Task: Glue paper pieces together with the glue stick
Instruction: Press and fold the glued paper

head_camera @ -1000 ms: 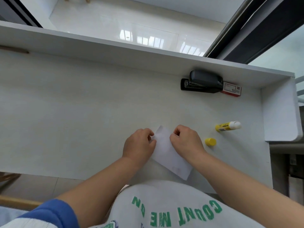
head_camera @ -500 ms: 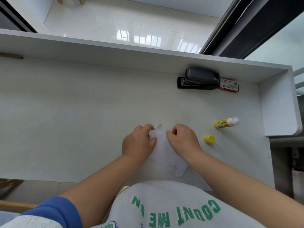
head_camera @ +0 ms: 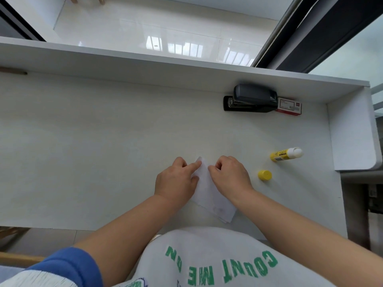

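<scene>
White paper pieces (head_camera: 209, 191) lie stacked flat on the white desk (head_camera: 103, 152), near its front edge. My left hand (head_camera: 177, 180) rests on the paper's left side, its index finger stretched along the top corner. My right hand (head_camera: 230, 177) presses the right side with curled fingers. The uncapped yellow glue stick (head_camera: 286, 155) lies on its side to the right of my right hand, apart from both hands. Its yellow cap (head_camera: 264, 175) sits on the desk between the stick and my right hand.
A black stapler (head_camera: 251, 100) and a red-and-white staple box (head_camera: 289, 106) stand against the desk's back wall (head_camera: 145, 67) at the right. A white side panel (head_camera: 352, 133) closes the desk's right end.
My left index finger has stretched out over the paper's top corner. The two hands have drawn closer together on the paper.
</scene>
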